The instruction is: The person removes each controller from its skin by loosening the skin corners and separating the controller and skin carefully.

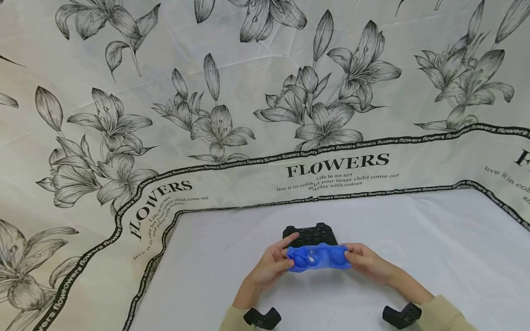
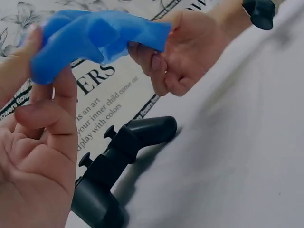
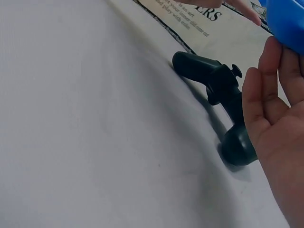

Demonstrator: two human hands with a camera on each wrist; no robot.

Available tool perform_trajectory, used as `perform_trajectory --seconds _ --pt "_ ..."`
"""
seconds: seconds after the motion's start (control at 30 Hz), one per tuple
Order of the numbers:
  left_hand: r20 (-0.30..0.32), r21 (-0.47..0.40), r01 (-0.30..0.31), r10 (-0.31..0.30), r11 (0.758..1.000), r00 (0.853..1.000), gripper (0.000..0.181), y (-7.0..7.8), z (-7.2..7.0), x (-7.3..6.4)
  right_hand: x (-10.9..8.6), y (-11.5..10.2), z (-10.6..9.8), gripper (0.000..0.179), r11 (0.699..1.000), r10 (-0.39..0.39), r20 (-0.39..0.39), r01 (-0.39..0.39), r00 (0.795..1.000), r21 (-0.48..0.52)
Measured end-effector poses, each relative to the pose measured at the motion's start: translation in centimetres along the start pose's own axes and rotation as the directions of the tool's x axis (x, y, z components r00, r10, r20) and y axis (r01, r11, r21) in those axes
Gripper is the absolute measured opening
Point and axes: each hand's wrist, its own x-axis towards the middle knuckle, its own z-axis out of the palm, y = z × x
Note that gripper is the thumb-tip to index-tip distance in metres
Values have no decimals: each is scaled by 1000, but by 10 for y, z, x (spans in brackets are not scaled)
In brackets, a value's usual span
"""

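Observation:
A soft blue silicone controller cover is stretched between both hands, raised above the white surface. My left hand pinches its left end between thumb and fingers, with the index finger extended toward the black game controller in the head view. At the other end, my right hand grips the cover with its thumb and fingers. In the left wrist view the cover looks bent, with an opening along it. The controller lies below it on the surface, apart from the hands, its thumbsticks standing out.
White cloth covers the work surface. A floral cloth with a printed black border rises behind and along the left. Black wrist-worn devices sit by both sleeves.

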Motion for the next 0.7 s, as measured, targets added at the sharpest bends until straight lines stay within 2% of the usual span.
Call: perform_trajectory --seconds 0.07,0.17,0.23,0.33,0.4,0.47,0.6,0.67,0.7 --pt "-29 54 39 -37 998 999 79 3 0 -1 -2 -2 -1 38 998 8 -25 -10 1000 -58" --pt "-142 165 127 -103 978 984 76 8 2 -1 -5 -6 -1 34 984 46 -91 -61 995 -169" --pt "-235 214 190 -139 958 962 67 9 4 1 -6 -8 -1 37 968 72 -146 -104 987 -227" --pt "-358 281 261 -152 924 921 48 9 10 5 -5 -8 1 48 957 91 -205 -142 975 -253" --pt "-411 351 279 -121 894 904 37 7 15 7 -4 -6 1 50 956 83 -224 -141 971 -258" --pt "-472 446 291 -54 846 880 30 5 19 8 -4 -5 1 49 957 81 -234 -141 969 -252" --pt "-580 584 327 100 743 808 23 0 27 12 -5 -5 -1 37 963 88 -236 -143 968 -227" --pt "-614 608 348 145 714 776 22 -1 29 14 -4 -6 -1 32 970 88 -228 -135 970 -204" --pt "-622 617 353 161 703 766 21 -1 30 14 -4 -7 -2 32 972 87 -224 -131 971 -193"
